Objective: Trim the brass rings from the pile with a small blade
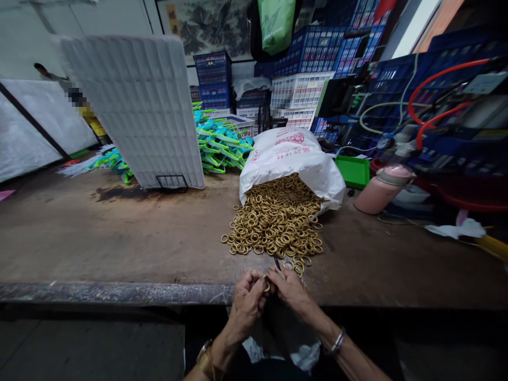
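Note:
My left hand (248,297) is closed, pinching a gold-coloured ring (266,284) near the table's front edge. Close against it, my right hand (292,292) grips a small knife (278,264) whose dark, narrow blade points away from me; most of its handle is hidden in the fingers. The right fingertips meet the left ones at the ring. Just beyond both hands lies a heap of similar rings (273,227), spilling from the mouth of a white woven sack (286,151) that rests on its side. A few loose rings (297,269) lie next to my right hand.
The brown table (119,238) carries a tall white ribbed panel (138,106), a pile of green and blue plastic pieces (222,140), a green tray (353,172) and a pink bottle (384,188). Stacked crates (305,50) stand behind. A person (93,116) is at far left.

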`<state>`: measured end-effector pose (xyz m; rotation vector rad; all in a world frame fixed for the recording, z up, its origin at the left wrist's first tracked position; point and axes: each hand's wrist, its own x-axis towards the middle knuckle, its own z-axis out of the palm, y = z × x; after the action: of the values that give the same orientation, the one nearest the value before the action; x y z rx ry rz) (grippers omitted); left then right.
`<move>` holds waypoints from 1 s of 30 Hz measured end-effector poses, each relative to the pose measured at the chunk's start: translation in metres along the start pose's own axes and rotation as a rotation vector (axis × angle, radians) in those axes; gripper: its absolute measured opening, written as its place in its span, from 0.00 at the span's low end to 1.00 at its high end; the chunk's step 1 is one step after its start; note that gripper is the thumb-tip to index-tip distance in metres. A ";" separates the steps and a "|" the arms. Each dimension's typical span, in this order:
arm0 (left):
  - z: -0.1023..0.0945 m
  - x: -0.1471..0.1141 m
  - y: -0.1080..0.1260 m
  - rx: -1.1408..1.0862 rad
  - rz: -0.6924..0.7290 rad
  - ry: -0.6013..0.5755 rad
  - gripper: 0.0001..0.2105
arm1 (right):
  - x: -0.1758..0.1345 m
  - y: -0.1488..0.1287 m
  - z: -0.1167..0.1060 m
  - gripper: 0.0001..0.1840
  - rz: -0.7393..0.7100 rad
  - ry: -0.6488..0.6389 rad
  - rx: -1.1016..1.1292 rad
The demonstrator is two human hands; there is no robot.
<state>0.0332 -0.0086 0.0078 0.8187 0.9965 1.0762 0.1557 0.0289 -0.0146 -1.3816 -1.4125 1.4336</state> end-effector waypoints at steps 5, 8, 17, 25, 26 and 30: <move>0.000 0.001 -0.003 -0.074 -0.058 -0.029 0.17 | -0.002 -0.006 0.000 0.12 -0.024 0.057 -0.065; -0.001 0.001 -0.004 -0.090 -0.038 -0.040 0.17 | -0.002 -0.007 -0.001 0.11 -0.029 0.056 -0.056; -0.002 0.001 -0.007 -0.132 -0.060 -0.055 0.14 | -0.001 -0.003 -0.005 0.15 -0.016 0.008 -0.075; -0.002 0.006 -0.004 -0.034 -0.004 0.026 0.17 | -0.015 -0.008 -0.011 0.06 -0.189 0.019 -0.676; -0.001 0.007 -0.003 -0.010 0.015 0.029 0.18 | -0.016 -0.009 -0.011 0.07 -0.185 0.002 -0.730; -0.002 0.008 -0.003 0.083 0.096 0.026 0.17 | -0.016 -0.006 -0.011 0.11 -0.193 -0.003 -0.841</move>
<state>0.0333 -0.0015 0.0025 0.9298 1.0379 1.1352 0.1679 0.0170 -0.0034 -1.6448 -2.2133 0.7155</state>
